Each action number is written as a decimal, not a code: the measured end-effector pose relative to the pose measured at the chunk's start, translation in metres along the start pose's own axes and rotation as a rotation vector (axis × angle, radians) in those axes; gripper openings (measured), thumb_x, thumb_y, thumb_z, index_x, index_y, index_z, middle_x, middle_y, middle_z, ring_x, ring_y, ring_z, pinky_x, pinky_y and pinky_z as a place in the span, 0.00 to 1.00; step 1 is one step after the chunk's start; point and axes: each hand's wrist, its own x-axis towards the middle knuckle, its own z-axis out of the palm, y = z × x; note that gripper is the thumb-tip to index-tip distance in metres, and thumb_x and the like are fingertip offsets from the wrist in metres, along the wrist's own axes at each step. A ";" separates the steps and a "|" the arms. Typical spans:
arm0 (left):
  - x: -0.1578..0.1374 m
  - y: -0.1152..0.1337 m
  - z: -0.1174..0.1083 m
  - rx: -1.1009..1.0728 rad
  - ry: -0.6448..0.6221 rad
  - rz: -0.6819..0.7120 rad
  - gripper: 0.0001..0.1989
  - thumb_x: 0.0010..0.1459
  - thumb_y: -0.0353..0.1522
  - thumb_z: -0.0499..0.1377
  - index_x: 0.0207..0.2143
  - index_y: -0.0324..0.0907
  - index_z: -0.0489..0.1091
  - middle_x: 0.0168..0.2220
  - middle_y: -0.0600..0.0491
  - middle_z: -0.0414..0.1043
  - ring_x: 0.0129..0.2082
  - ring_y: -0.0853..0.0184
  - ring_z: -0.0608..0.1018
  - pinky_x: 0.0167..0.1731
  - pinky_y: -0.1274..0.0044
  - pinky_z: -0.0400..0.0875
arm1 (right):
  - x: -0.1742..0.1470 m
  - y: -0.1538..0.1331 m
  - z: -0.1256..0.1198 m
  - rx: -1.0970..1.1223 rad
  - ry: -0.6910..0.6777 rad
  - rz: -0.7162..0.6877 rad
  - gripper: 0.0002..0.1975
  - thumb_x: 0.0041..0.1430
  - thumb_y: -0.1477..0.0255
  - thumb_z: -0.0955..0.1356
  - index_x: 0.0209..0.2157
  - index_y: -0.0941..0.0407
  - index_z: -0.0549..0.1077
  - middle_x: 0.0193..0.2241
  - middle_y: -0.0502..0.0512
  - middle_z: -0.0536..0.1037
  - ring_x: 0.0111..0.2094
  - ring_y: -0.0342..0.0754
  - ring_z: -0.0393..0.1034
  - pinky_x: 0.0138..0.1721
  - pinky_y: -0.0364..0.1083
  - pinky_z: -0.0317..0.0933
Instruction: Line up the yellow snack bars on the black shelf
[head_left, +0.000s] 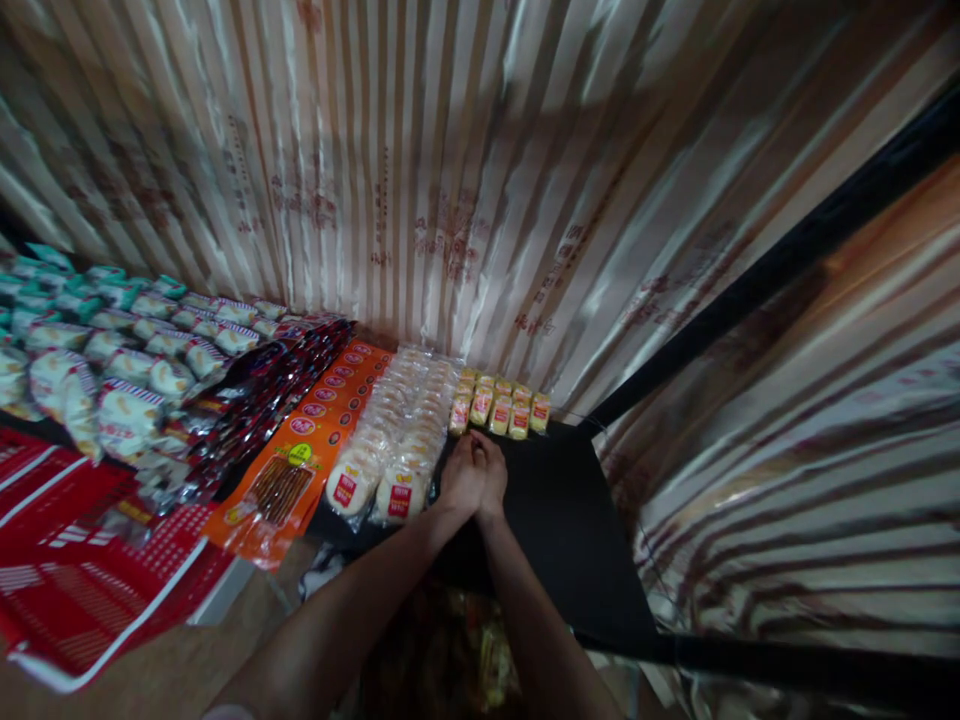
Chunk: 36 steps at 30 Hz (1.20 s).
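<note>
My left hand (460, 476) and my right hand (491, 474) are side by side, touching, over the left part of the black shelf (570, 520). Their fingers are drawn together at the front edge of a group of small yellow snack packets (500, 414) with red labels. What the fingers hold, if anything, is hidden. The yellow packets stand in short rows against the back. Close by on the left of my left hand are two rows of round white crackers in clear wrappers (400, 492), with red labels on the front ones.
Left of the crackers lies an orange snack pack (324, 400), then dark shiny packets (277, 375) and white and teal bags (131, 415). A red basket (150, 590) is at the lower left. A black bar (750, 290) slants up rightward before striped plastic sheeting (420, 160).
</note>
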 end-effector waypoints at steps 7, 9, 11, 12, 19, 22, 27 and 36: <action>-0.066 -0.005 -0.034 -0.133 -0.111 -0.076 0.16 0.57 0.27 0.46 0.44 0.39 0.68 0.43 0.48 0.73 0.43 0.66 0.74 0.46 0.76 0.66 | -0.072 -0.022 -0.037 0.044 0.028 0.116 0.20 0.51 0.66 0.60 0.42 0.60 0.71 0.40 0.62 0.73 0.40 0.50 0.67 0.43 0.49 0.62; -0.086 -0.006 -0.035 -0.134 -0.123 -0.067 0.14 0.56 0.27 0.48 0.41 0.41 0.69 0.40 0.50 0.74 0.40 0.67 0.74 0.44 0.76 0.66 | -0.092 -0.025 -0.048 0.031 0.039 0.122 0.18 0.52 0.66 0.61 0.42 0.59 0.72 0.39 0.61 0.72 0.40 0.50 0.67 0.42 0.49 0.63; -0.107 -0.011 -0.034 -0.134 -0.098 -0.015 0.12 0.55 0.27 0.48 0.38 0.42 0.69 0.38 0.52 0.74 0.39 0.67 0.73 0.43 0.76 0.66 | -0.112 -0.029 -0.058 0.024 0.064 0.096 0.16 0.53 0.66 0.60 0.40 0.58 0.72 0.39 0.60 0.73 0.40 0.49 0.67 0.42 0.49 0.63; -0.117 -0.015 -0.033 -0.140 -0.077 0.025 0.11 0.55 0.27 0.48 0.37 0.42 0.68 0.37 0.51 0.73 0.39 0.67 0.72 0.43 0.76 0.66 | -0.122 -0.031 -0.062 0.024 0.077 0.072 0.16 0.54 0.66 0.60 0.39 0.58 0.72 0.38 0.60 0.73 0.40 0.49 0.67 0.42 0.49 0.63; -0.185 -0.061 -0.032 -0.055 -0.201 0.171 0.13 0.56 0.27 0.44 0.34 0.40 0.68 0.35 0.49 0.72 0.38 0.66 0.72 0.43 0.74 0.66 | -0.198 -0.027 -0.078 -0.062 -0.081 0.089 0.12 0.56 0.67 0.59 0.33 0.56 0.72 0.33 0.57 0.75 0.37 0.49 0.68 0.42 0.50 0.62; -0.205 -0.084 -0.029 0.053 -0.334 0.069 0.16 0.55 0.25 0.45 0.42 0.39 0.67 0.43 0.46 0.71 0.44 0.65 0.71 0.47 0.73 0.63 | -0.226 -0.010 -0.071 -0.101 -0.270 0.184 0.14 0.54 0.69 0.58 0.36 0.57 0.73 0.37 0.60 0.76 0.40 0.51 0.69 0.45 0.50 0.61; -0.224 -0.115 -0.016 0.161 -0.556 -0.180 0.21 0.55 0.26 0.45 0.51 0.34 0.63 0.50 0.41 0.67 0.50 0.60 0.69 0.51 0.72 0.59 | -0.251 0.009 -0.053 -0.178 -0.560 0.412 0.21 0.54 0.73 0.57 0.47 0.63 0.70 0.46 0.65 0.73 0.48 0.51 0.68 0.52 0.48 0.57; -0.227 -0.120 -0.010 0.034 -0.504 -0.310 0.15 0.58 0.33 0.48 0.43 0.36 0.68 0.44 0.43 0.72 0.45 0.63 0.73 0.47 0.75 0.62 | -0.256 0.009 -0.051 -0.176 -0.536 0.462 0.22 0.50 0.78 0.58 0.45 0.60 0.73 0.45 0.63 0.75 0.47 0.51 0.70 0.50 0.49 0.59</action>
